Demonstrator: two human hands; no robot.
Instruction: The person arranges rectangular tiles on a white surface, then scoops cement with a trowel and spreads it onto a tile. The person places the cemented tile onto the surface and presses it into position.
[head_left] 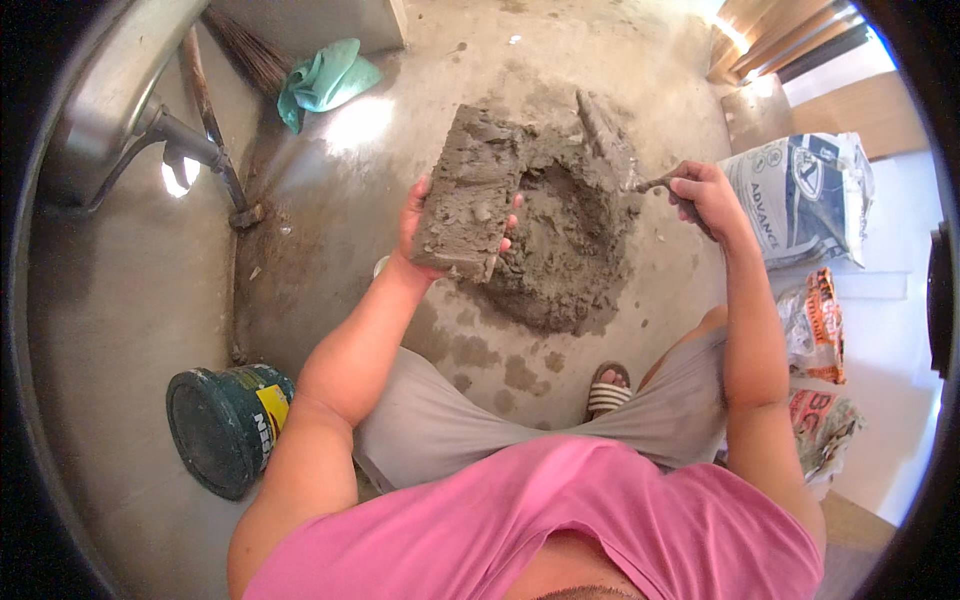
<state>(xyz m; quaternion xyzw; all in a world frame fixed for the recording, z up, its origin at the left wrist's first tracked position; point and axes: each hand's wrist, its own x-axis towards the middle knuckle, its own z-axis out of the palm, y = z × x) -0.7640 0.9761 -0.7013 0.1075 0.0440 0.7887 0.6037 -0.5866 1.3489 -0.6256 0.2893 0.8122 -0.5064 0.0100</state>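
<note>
My left hand is closed round a rectangular slab thickly coated with grey wet mortar, its material hidden under the coating. My right hand grips the handle of a mortar-smeared trowel, whose blade points up and away from me. The trowel is to the right of the slab, over a rough pile of grey mortar on the floor, which has a hollow in its middle.
Bags and crumpled sacks lie at the right by wooden boards. A dark green bucket stands lower left. A metal basin with pipe, a wooden-handled tool, a broom and green bag are upper left.
</note>
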